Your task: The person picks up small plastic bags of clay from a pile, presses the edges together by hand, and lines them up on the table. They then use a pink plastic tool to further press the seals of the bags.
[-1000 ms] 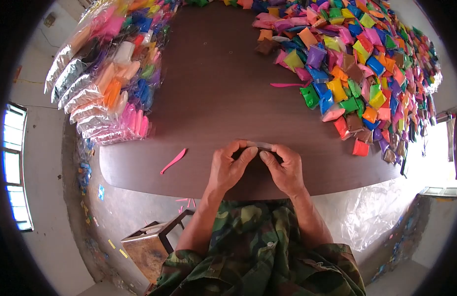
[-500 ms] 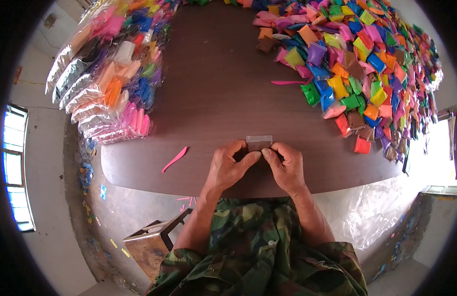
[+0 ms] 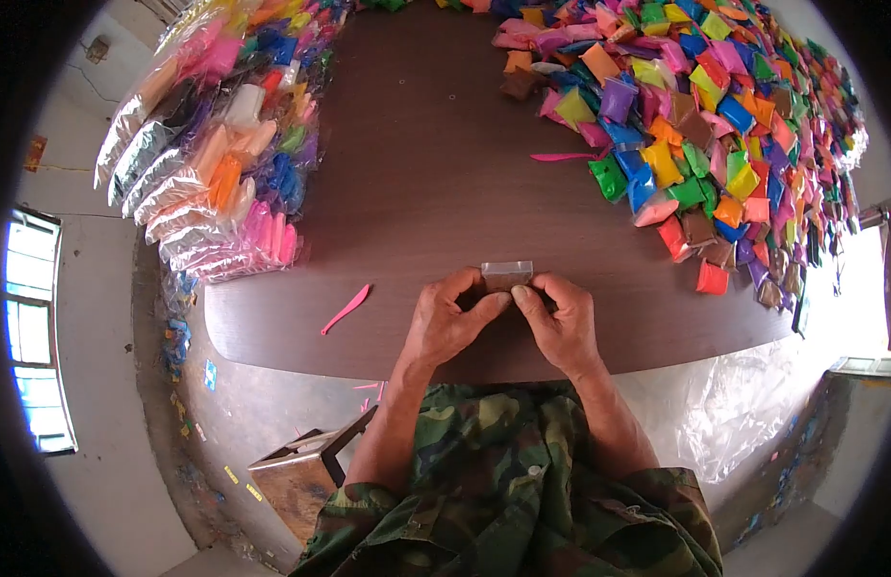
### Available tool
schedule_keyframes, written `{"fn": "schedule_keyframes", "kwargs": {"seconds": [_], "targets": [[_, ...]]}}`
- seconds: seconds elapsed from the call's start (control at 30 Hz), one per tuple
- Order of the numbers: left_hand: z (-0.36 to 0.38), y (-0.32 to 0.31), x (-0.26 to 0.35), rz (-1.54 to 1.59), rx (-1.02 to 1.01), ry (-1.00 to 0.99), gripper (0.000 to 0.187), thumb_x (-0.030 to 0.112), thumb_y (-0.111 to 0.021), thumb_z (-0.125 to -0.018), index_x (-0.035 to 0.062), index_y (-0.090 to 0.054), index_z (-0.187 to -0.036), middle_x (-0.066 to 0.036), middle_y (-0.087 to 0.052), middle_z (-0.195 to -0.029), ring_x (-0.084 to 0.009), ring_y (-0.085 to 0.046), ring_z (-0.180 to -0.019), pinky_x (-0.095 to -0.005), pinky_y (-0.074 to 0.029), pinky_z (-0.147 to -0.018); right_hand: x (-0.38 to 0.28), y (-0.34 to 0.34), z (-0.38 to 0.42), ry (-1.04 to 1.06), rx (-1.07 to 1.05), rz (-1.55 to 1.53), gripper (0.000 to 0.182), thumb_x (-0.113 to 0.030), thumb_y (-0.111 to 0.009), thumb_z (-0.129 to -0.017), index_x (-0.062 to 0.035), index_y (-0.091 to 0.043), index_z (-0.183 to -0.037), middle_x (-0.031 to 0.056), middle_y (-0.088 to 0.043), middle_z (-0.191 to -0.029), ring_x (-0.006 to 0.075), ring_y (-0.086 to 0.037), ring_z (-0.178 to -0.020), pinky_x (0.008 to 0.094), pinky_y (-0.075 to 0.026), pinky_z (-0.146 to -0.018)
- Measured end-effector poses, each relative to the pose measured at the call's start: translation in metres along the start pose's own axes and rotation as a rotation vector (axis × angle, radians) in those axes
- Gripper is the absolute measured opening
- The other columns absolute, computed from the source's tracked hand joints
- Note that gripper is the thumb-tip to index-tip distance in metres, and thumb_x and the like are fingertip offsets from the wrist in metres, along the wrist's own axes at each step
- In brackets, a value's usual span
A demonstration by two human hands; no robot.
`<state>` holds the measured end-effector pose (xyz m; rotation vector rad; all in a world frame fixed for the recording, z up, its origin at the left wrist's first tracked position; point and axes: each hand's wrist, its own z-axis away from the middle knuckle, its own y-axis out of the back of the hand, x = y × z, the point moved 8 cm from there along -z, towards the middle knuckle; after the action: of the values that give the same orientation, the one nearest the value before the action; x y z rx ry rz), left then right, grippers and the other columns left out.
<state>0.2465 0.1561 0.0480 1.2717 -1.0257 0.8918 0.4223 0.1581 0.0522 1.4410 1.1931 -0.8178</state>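
Near the table's front edge, my left hand (image 3: 452,320) and my right hand (image 3: 559,319) pinch a small clear plastic bag (image 3: 507,273) between them. Its see-through upper edge points away from me, and something brown shows below that edge. Both thumbs meet near the bag's lower part and, with the fingers, hide much of it. To the left of my hands lies a pink plastic knife (image 3: 346,310) on the dark brown table (image 3: 407,192).
Colourful small packets (image 3: 667,163) are heaped along the right side. Large clear bags (image 3: 200,188) of coloured packets and pink pieces are stacked at the left. Another pink tool (image 3: 566,157) lies beside the right heap. A wooden stool (image 3: 297,481) stands below left.
The view has shifted slightly. Both hands keep their pinch on the bag in nearly the same place.
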Motion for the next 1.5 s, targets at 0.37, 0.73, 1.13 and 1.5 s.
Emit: {"fn": "schedule_keyframes", "kwargs": {"seconds": [0.37, 0.73, 1.13, 1.5], "targets": [[-0.002, -0.005, 0.004, -0.062, -0.024, 0.017, 0.026, 0.023, -0.080, -0.093, -0.0018, -0.072, -0.099, -0.004, -0.069, -0.078, -0.0098, -0.058, -0.071, -0.0315, -0.047, -0.060, 0.003, 0.003, 0.000, -0.047, 0.007, 0.004, 0.028, -0.025, -0.073, -0.100, 0.0020, -0.070, -0.103, 0.0096, -0.067, -0.077, 0.0123, -0.060, -0.066, 0.0314, -0.048, -0.057], [-0.001, -0.006, 0.009, -0.015, -0.069, 0.029, 0.025, 0.015, -0.080, -0.090, -0.0025, -0.072, -0.107, -0.007, -0.070, -0.082, -0.0092, -0.058, -0.072, -0.0317, -0.049, -0.061, -0.002, 0.005, 0.000, 0.025, 0.059, 0.058, 0.026, -0.022, -0.070, -0.101, 0.0008, -0.068, -0.114, 0.0139, -0.072, -0.082, 0.0175, -0.069, -0.070, 0.0331, -0.054, -0.061], [-0.003, -0.007, 0.000, -0.088, -0.087, 0.129, 0.027, 0.013, -0.082, -0.088, 0.0010, -0.073, -0.110, -0.012, -0.077, -0.097, -0.0177, -0.071, -0.087, -0.0360, -0.055, -0.079, 0.000, 0.001, 0.001, -0.063, 0.016, -0.107, 0.025, -0.022, -0.069, -0.102, 0.0023, -0.069, -0.108, 0.0050, -0.067, -0.078, 0.0072, -0.062, -0.068, 0.0258, -0.048, -0.053], [-0.001, -0.009, 0.006, -0.069, -0.145, 0.098, 0.025, 0.016, -0.081, -0.089, 0.0011, -0.074, -0.108, -0.014, -0.074, -0.085, -0.0190, -0.070, -0.076, -0.0363, -0.054, -0.069, 0.006, 0.008, 0.001, -0.064, 0.137, -0.224, 0.025, -0.025, -0.070, -0.103, -0.0005, -0.069, -0.109, -0.0016, -0.064, -0.080, 0.0039, -0.055, -0.070, 0.0241, -0.045, -0.058]]}}
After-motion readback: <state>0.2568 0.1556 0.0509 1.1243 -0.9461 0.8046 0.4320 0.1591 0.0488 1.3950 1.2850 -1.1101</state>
